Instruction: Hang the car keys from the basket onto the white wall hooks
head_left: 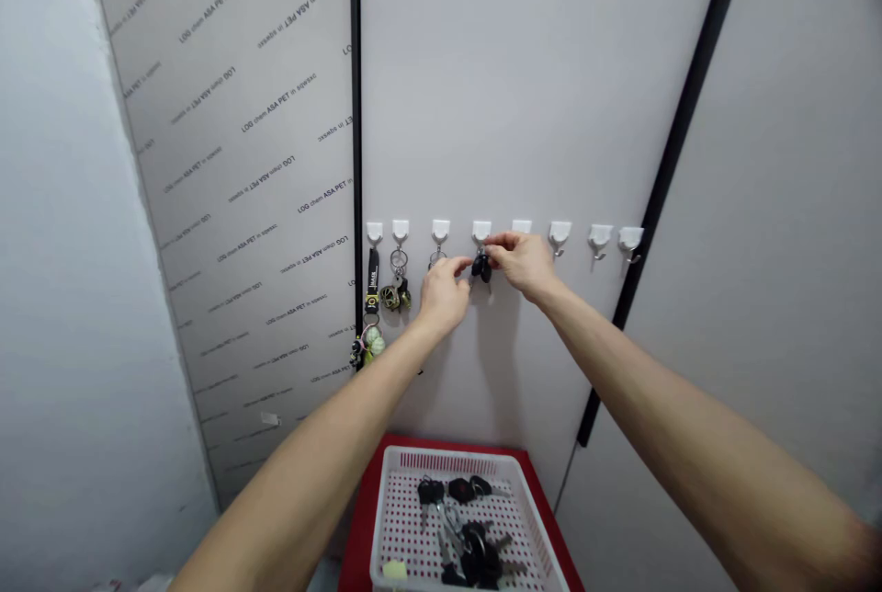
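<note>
A bunch of black-headed keys hangs just below a white wall hook, between my two hands. My right hand pinches the top of the bunch close to the hook, with thumb and forefinger closed. From the left, my left hand reaches to the side of the keys, its forefinger and thumb slightly apart. Whether the ring sits on the hook is hidden by fingers and keys. Behind my left hand, a key ring hangs on the neighbouring hook, partly covered.
Farther left hang a key bunch and a black strap with green charms. Bare hooks continue rightward. Below, a white basket of several keys stands on a red surface. Black strips edge the panel.
</note>
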A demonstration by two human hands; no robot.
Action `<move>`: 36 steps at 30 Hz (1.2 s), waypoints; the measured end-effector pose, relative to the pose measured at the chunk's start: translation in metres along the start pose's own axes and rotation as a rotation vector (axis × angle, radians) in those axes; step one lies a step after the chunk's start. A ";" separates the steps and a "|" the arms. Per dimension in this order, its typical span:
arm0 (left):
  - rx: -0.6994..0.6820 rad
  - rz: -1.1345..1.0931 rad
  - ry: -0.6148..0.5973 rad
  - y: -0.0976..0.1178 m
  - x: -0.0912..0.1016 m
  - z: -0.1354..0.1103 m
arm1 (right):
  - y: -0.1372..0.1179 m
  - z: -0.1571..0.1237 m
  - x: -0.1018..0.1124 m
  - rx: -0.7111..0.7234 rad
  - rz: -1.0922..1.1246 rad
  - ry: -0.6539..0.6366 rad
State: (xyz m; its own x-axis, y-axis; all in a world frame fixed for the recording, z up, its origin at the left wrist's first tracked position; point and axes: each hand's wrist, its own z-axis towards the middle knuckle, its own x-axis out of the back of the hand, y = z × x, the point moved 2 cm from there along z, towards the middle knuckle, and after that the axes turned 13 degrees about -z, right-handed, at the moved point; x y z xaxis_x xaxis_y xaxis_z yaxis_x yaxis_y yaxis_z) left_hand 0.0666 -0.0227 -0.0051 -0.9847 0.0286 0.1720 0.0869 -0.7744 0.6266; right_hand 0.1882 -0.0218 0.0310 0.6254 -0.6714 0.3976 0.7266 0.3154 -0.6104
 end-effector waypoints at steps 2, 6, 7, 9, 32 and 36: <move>0.006 0.027 -0.027 0.002 -0.003 0.001 | 0.002 0.002 -0.004 0.022 -0.065 0.025; 0.033 0.076 -0.069 0.002 -0.006 0.000 | 0.007 0.001 -0.008 0.005 -0.141 0.023; 0.035 0.078 -0.073 0.001 -0.006 -0.003 | 0.009 0.000 -0.008 0.008 -0.146 0.016; 0.039 0.059 -0.070 -0.002 -0.006 -0.013 | 0.014 -0.006 -0.007 0.026 -0.139 0.024; 0.498 0.480 -0.616 -0.133 -0.015 -0.235 | 0.144 -0.257 -0.071 -0.094 -0.590 -0.690; 0.484 0.490 -0.623 -0.134 -0.016 -0.237 | 0.147 -0.253 -0.076 -0.122 -0.655 -0.704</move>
State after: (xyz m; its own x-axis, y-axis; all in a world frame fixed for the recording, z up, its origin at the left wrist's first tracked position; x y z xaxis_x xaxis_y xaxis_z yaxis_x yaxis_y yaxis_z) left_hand 0.0349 -0.0688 -0.2722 -0.5749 0.2111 0.7905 0.6633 -0.4454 0.6014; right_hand 0.1749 -0.0943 -0.2623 0.1632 -0.1219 0.9790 0.9819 -0.0764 -0.1732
